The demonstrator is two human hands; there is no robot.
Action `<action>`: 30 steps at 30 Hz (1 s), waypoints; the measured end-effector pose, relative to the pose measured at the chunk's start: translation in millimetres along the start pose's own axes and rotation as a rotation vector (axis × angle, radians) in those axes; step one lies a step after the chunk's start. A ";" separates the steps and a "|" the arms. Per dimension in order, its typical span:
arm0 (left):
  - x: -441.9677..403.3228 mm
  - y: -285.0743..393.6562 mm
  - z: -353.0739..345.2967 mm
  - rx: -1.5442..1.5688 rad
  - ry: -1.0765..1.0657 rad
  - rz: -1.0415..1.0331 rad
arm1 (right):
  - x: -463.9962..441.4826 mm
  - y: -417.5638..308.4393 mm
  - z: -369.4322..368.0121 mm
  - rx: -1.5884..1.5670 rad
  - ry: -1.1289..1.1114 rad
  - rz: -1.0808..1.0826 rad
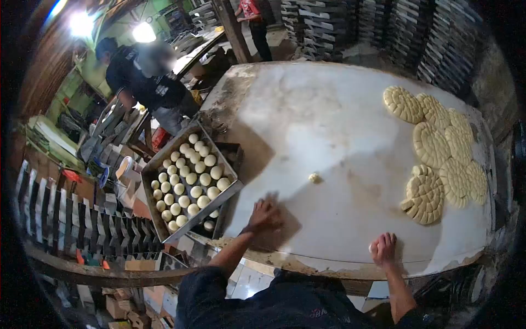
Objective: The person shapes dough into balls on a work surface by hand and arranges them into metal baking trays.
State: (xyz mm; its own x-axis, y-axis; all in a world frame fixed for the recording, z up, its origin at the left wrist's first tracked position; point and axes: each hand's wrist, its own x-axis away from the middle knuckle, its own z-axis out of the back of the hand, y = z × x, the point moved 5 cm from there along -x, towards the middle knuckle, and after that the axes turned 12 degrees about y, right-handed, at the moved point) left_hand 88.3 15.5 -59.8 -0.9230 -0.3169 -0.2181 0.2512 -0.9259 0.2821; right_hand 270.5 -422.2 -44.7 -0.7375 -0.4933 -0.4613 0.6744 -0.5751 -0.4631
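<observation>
My left hand (pixel 265 215) is over the near left part of the pale work table (pixel 307 219), close to a metal tray. It is blurred, but its fingers look spread, and I see nothing in it. Near the table's front edge my right hand (pixel 385 248) is curled closed, with a bit of pale dough showing at its left side. A small lump of dough (pixel 314 178) lies alone mid-table, ahead of both hands. Rows of round dough balls (pixel 191 179) fill the tray (pixel 209 207) at the table's left edge.
Several flat, round, segmented dough pieces (pixel 430 145) cover the table's right side. Under the dough-ball tray sits another tray (pixel 233 151). A person in a dark shirt (pixel 145 82) stands at the back left, another in red (pixel 250 13) farther off. Tall stacks (pixel 329 30) rise behind the table.
</observation>
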 end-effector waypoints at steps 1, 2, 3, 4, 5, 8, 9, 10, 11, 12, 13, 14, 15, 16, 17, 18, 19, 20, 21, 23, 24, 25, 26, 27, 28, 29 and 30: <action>-25.1 -1.7 -3.8 0.081 0.159 0.012 | -16.7 -1.6 -3.9 0.067 -0.012 0.160; -48.8 16.5 8.2 0.150 0.283 0.065 | -37.3 2.3 -12.7 0.072 0.071 0.101; -68.8 39.4 15.4 0.219 0.406 0.121 | -63.7 -5.5 -21.0 0.033 0.119 0.061; -80.7 55.6 1.9 0.264 0.399 0.171 | -79.3 -17.4 -28.2 -0.004 0.157 0.016; -85.5 73.1 -12.3 0.311 0.396 0.225 | -78.9 -19.5 -48.6 -0.097 0.163 -0.070; -55.5 137.2 -31.0 0.393 0.277 0.202 | -48.5 -74.3 -63.2 -0.213 0.035 0.086; -30.0 153.9 -32.0 0.195 0.382 -0.085 | -25.0 -79.6 -65.9 -0.207 -0.053 0.187; -5.1 161.4 -26.8 0.134 0.211 -0.178 | -10.2 -71.2 -60.2 -0.211 -0.104 0.255; 18.2 157.1 -17.3 0.191 0.256 -0.231 | -7.5 -56.5 -47.9 -0.213 -0.115 0.321; 33.8 149.7 -6.0 0.250 0.300 -0.285 | -4.8 -41.7 -35.6 -0.216 -0.125 0.387; 36.1 130.5 0.5 0.219 0.259 -0.258 | -11.1 -14.9 -34.7 -0.175 -0.077 0.372; 31.9 101.8 -2.3 0.179 0.202 -0.160 | -17.9 11.6 -33.4 -0.134 -0.031 0.356; 21.4 74.9 -8.3 0.124 0.180 -0.039 | -44.4 21.2 -29.4 -0.065 -0.072 0.280; 1.3 54.2 -9.8 0.051 0.218 0.050 | -72.5 19.9 -33.3 -0.012 0.029 0.202; -16.7 43.6 -14.9 0.021 0.291 0.084 | -92.8 13.3 -37.0 0.044 0.126 0.123; -38.6 46.7 -16.9 0.019 0.350 0.100 | -103.0 1.5 -45.8 0.046 0.130 0.114; -62.1 68.0 -8.1 0.085 0.364 -0.016 | -109.9 -8.2 -55.9 -0.023 0.104 0.026; -75.7 87.8 -0.5 0.147 0.339 0.047 | -109.5 -15.9 -65.0 -0.092 0.070 -0.060; -76.1 103.4 0.3 0.210 0.314 0.122 | -95.6 -24.4 -71.3 -0.090 0.049 -0.054; -33.4 79.2 -65.9 0.159 0.114 0.201 | -60.2 -41.1 -79.3 -0.095 -0.010 0.081; -1.9 68.4 -78.8 0.233 0.219 0.018 | -55.6 -36.5 -74.4 -0.092 -0.002 0.104; 14.9 58.2 -62.8 0.237 0.235 0.027 | -47.0 -26.7 -63.0 -0.142 -0.043 0.139; 36.9 46.8 -46.9 0.380 0.119 0.155 | -42.8 -14.3 -51.5 -0.192 -0.093 0.171; 48.4 40.6 -40.4 0.522 0.003 0.277 | -54.4 0.6 -43.8 -0.137 -0.050 0.146; 41.2 36.0 -36.6 0.526 0.017 0.290 | -65.9 15.6 -36.0 -0.082 -0.009 0.119; 19.5 26.5 -21.1 0.387 0.161 0.201 | -83.8 21.2 -36.3 -0.009 0.047 0.092; -1.5 15.4 -4.2 0.242 0.299 0.119 | -96.6 15.5 -45.8 -0.015 0.035 0.117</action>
State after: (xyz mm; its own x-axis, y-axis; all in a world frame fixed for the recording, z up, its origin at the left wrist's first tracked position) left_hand 94.7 0.8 -59.1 -0.7571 -0.4981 -0.4228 0.2427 -0.8151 0.5260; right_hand 353.8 -353.6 -42.0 -0.6521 -0.5332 -0.5390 0.7565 -0.5050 -0.4157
